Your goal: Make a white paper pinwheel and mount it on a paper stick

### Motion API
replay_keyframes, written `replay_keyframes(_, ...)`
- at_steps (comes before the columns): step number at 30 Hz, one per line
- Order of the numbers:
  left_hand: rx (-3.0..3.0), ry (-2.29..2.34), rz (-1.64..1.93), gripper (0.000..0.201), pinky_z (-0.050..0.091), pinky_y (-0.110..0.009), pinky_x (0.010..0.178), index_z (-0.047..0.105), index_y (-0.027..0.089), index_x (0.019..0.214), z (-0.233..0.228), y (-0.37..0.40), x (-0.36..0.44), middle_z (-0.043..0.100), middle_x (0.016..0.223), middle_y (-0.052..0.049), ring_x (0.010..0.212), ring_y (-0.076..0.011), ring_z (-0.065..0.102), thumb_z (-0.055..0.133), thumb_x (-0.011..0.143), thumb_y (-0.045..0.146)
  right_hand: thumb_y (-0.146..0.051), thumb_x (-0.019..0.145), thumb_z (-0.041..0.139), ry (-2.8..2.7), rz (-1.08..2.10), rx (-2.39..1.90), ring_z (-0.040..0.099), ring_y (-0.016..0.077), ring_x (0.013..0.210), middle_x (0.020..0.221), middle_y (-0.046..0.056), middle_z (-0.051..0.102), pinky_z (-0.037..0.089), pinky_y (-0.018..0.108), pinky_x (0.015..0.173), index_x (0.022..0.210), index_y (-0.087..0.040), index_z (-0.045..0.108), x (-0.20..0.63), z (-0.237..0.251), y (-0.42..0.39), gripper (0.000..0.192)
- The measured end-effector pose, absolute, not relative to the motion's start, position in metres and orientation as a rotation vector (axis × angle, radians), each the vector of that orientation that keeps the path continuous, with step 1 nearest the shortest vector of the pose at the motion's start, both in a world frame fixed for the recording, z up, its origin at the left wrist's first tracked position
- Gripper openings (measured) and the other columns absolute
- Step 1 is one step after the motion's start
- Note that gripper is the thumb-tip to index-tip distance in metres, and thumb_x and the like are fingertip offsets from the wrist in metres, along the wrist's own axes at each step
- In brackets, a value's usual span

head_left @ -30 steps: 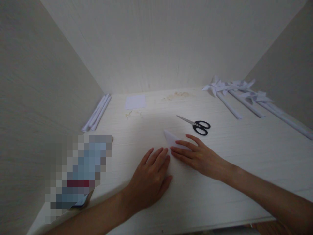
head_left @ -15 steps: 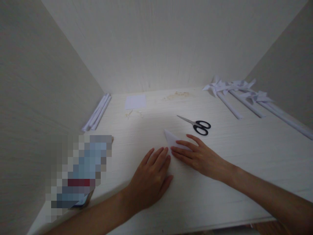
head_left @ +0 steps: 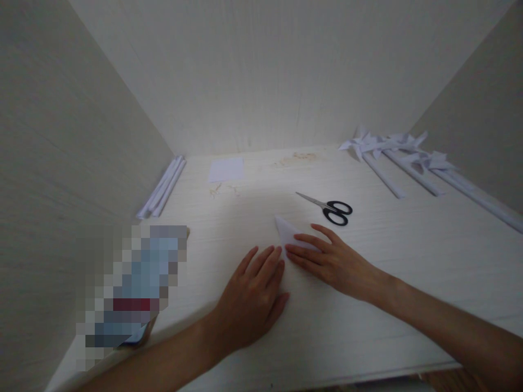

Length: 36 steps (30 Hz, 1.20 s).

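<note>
Pressing folded paper (head_left: pixel 288 232), both hands flat

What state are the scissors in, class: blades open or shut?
Shut: the scissors lie flat on the table, blades together in one thin point.

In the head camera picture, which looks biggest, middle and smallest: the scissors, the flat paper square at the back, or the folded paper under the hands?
1. Scissors
2. Folded paper, partly hidden by the right hand, so unsure
3. Paper square, farther away, so it may only look small
</note>
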<state>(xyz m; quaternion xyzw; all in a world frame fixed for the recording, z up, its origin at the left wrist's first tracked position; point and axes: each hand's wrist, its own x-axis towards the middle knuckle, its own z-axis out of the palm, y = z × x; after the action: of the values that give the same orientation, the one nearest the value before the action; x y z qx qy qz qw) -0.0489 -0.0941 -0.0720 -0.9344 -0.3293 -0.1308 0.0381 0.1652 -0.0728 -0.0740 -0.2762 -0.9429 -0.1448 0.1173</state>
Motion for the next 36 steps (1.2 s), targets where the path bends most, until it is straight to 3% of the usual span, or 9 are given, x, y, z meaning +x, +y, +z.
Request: replay_keyframes(36,-2.861,-1.022,-0.375,0.038,0.036,-0.043,0.097,0.052,0.008,0.112,-0.0713,-0.0941,-0.0484,0.049,0.123,-0.016,0.115,-0.0265,0.043,0.041,0.082,0.029,-0.018,0.087,0.042,-2.779,-0.399,-0.81,0.044,0.0209,0.114,0.117,0.005,0.057,0.03,0.048,0.098,0.118,-0.016,0.049,0.1669,-0.0759,-0.0724,0.033)
